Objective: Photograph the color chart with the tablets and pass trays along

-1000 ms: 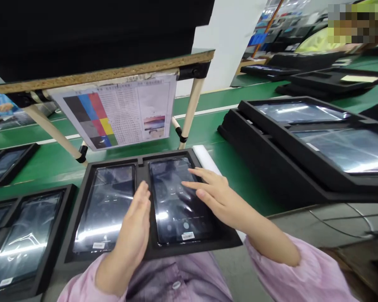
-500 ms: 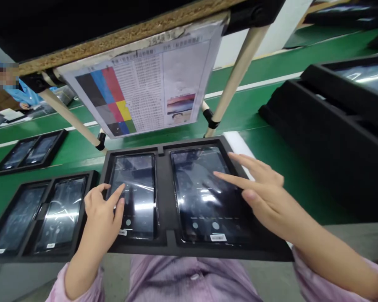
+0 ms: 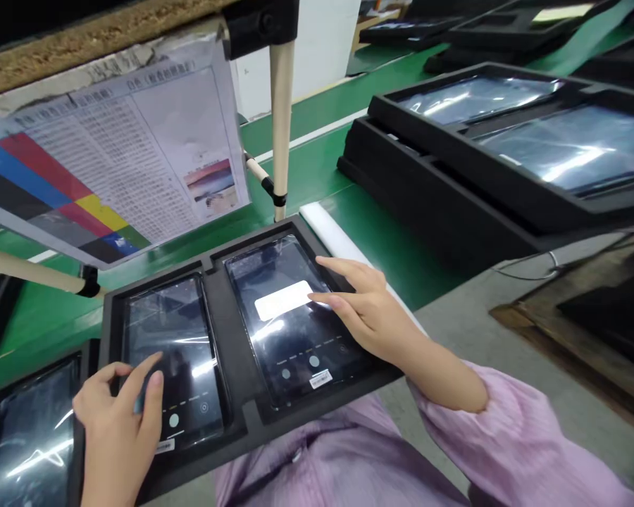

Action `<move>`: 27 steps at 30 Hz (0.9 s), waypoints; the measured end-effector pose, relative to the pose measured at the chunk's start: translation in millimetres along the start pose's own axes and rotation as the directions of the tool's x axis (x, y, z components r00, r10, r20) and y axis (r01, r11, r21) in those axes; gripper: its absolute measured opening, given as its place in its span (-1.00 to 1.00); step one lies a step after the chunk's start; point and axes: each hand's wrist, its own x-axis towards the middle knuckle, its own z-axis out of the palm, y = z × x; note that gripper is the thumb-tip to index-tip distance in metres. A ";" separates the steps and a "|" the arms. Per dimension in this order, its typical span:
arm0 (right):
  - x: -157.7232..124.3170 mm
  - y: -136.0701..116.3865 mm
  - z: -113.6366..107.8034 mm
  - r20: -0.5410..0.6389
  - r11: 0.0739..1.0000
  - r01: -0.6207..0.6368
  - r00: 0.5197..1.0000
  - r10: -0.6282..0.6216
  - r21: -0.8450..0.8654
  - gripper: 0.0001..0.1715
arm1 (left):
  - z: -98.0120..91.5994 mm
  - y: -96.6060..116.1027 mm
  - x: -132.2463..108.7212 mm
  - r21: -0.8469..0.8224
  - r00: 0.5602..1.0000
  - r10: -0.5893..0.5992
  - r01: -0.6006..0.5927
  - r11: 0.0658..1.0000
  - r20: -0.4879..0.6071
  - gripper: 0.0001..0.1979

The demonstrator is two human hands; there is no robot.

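Head view, and from where I stand the right hand (image 3: 373,310) is unclenched and grasps nothing, its index fingertip at the white box (image 3: 281,301) lit on the right tablet (image 3: 280,352); whether it presses the glass I can't tell. The left hand (image 3: 117,419) is equally loose, fingers spread over the left tablet (image 3: 172,324), contact again unclear. Both tablets lie face up, side by side in a black tray (image 3: 231,332) at the green worktop's (image 3: 383,229) near edge. Beyond, a printed sheet (image 3: 182,130) hangs below a shelf board (image 3: 84,39); stacked black trays (image 3: 427,179) stand to the right.
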 end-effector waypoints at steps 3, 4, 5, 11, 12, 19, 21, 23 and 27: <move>-2.1 -0.7 0.9 0.018 0.999 0.006 1.000 -0.005 -0.039 -0.46 | 4.1 4.3 0.8 0.049 0.993 0.121 -0.120 0.992 -0.013 -0.70; -3.2 -0.4 1.0 0.000 0.999 0.016 1.000 -0.016 -0.035 -0.46 | 5.0 5.8 0.7 0.060 0.987 0.162 -0.161 0.985 -0.003 -0.71; -4.6 0.4 1.0 -0.024 1.000 0.018 1.000 -0.019 -0.023 -0.48 | 5.4 7.8 0.3 0.061 0.981 0.192 -0.192 0.979 0.014 -0.72; -9.8 10.4 5.1 -0.071 0.997 -0.031 0.997 0.037 0.074 -0.50 | 2.9 28.1 -2.4 0.042 0.976 0.181 -0.187 0.981 0.116 -0.66; -9.6 11.0 6.1 -0.063 0.997 -0.024 0.998 0.028 0.074 -0.50 | 3.1 31.1 -2.5 0.053 0.977 0.175 -0.183 0.982 0.125 -0.65; -6.0 6.4 6.2 -0.026 1.000 -0.010 1.000 0.010 0.028 -0.42 | -3.1 28.2 -3.3 0.084 0.996 0.027 -0.035 0.996 0.087 -0.62; -5.0 5.9 5.9 -0.036 0.999 0.000 0.999 0.001 0.043 -0.43 | -10.1 13.1 -5.9 0.067 0.995 -0.096 0.096 0.993 0.003 -0.60; -4.4 7.0 6.4 -0.054 0.999 0.000 0.999 0.003 0.052 -0.45 | -16.1 -7.5 -12.3 0.035 0.971 -0.237 0.238 0.971 -0.018 -0.57; -1.5 20.3 11.0 -0.064 0.996 -0.065 0.996 0.069 0.059 -0.49 | -15.2 -43.2 -33.9 -0.227 0.838 -0.520 0.545 0.807 0.165 -0.42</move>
